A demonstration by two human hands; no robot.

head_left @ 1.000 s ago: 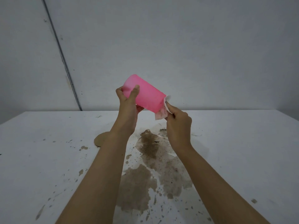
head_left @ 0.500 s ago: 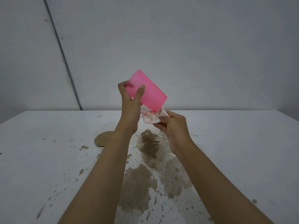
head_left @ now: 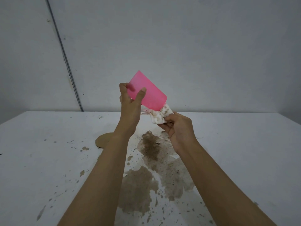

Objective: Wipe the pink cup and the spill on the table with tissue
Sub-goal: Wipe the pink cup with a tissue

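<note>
Brown spill (head_left: 151, 175) across white table (head_left: 48, 160)

No readable text, labels, brands or numbers anywhere in frame. Pink cup (head_left: 147, 92) is plain, tissue (head_left: 160, 115) carries only brown stains, surface (head_left: 48, 160) shows only spill marks, wall is blank.

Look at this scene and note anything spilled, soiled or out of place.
A brown spill spreads across the white table below the raised pink cup, with splatter around it. The tissue in the right hand is already brown-stained.
</note>
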